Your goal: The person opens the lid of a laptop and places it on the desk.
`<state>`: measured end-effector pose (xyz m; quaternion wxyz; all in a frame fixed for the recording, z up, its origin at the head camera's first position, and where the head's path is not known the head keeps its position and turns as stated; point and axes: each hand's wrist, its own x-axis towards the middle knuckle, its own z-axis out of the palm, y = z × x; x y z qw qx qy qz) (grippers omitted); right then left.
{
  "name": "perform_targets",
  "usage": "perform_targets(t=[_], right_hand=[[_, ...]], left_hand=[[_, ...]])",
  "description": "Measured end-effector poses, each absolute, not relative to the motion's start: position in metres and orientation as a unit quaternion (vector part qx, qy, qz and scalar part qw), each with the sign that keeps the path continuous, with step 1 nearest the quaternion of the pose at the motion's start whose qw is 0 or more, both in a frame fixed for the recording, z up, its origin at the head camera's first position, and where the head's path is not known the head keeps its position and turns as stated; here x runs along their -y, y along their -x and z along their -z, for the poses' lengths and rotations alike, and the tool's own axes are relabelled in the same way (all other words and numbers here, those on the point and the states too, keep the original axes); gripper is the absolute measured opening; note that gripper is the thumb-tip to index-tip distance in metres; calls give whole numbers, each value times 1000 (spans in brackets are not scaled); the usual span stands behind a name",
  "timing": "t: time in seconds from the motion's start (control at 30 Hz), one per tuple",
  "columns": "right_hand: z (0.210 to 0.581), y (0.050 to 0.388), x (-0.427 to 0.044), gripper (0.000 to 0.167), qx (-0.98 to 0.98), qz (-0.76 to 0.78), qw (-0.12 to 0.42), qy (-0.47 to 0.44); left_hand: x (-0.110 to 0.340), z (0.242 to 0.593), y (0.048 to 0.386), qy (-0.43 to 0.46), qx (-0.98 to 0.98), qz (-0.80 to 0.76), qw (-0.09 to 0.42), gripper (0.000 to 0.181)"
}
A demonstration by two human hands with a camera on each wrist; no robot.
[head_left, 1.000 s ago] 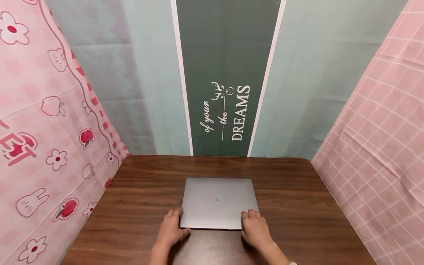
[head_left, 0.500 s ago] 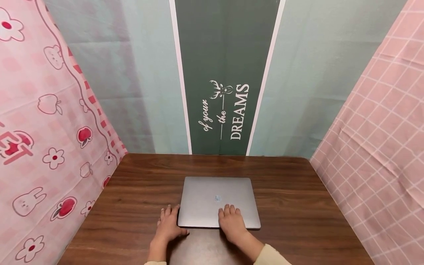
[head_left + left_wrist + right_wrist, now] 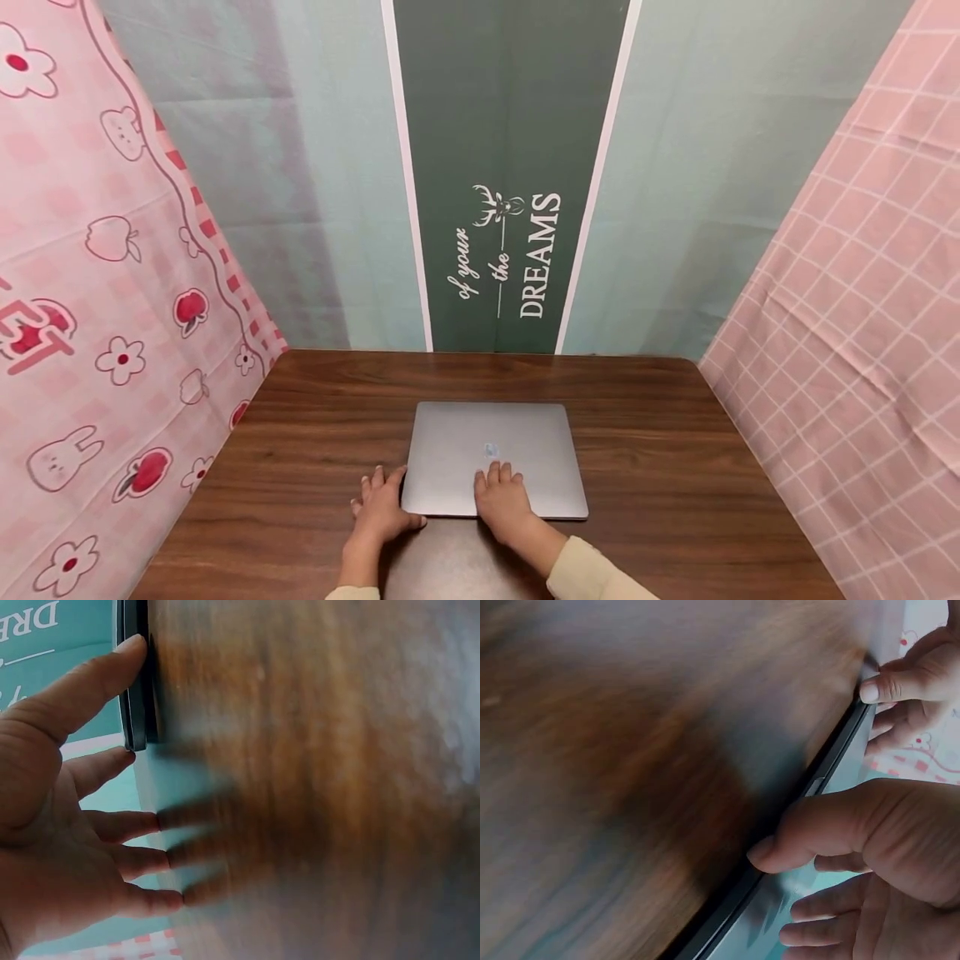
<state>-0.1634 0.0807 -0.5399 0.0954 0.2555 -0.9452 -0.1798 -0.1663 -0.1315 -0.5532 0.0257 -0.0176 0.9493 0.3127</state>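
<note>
A closed silver laptop [image 3: 442, 458] lies flat on the brown wooden table, its front edge toward me and a small pale logo on the lid. At its front left corner is my left hand [image 3: 381, 510], fingers spread. In the left wrist view, the thumb touches the laptop's front edge [image 3: 135, 712], the index fingertip is by the corner, and the other fingertips rest on the table. My right hand [image 3: 504, 507] is at the middle of the front edge. Its thumb [image 3: 799, 832] touches that edge, and its fairly straight fingers extend over the lid.
The wooden table [image 3: 660, 467] extends around the laptop on all sides. Behind it hangs a green cloth [image 3: 517, 125] with white lettering and a deer head. Pink patterned cloth [image 3: 150, 275] hangs on the left, pink checked cloth [image 3: 847, 292] on the right.
My right hand has moved left from the laptop's front right corner to the middle of its front edge. My left hand stays at the left corner, its fingers more spread.
</note>
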Motion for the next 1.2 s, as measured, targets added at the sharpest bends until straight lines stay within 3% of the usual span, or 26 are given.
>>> perform_targets(t=[0.17, 0.47, 0.63, 0.83, 1.2], right_hand=[[539, 164, -69, 50, 955, 147, 77, -245], [537, 165, -58, 47, 974, 106, -2, -199], [542, 160, -58, 37, 964, 162, 45, -205], [547, 156, -60, 42, 930, 266, 95, -235], [553, 154, -58, 36, 922, 277, 146, -229]], left_hand=[[134, 550, 164, 18, -947, -320, 33, 87], [140, 551, 162, 8, -939, -340, 49, 85], [140, 553, 164, 9, -939, -341, 49, 84], [141, 551, 163, 20, -937, -346, 48, 84], [143, 549, 162, 27, -930, -365, 40, 81]])
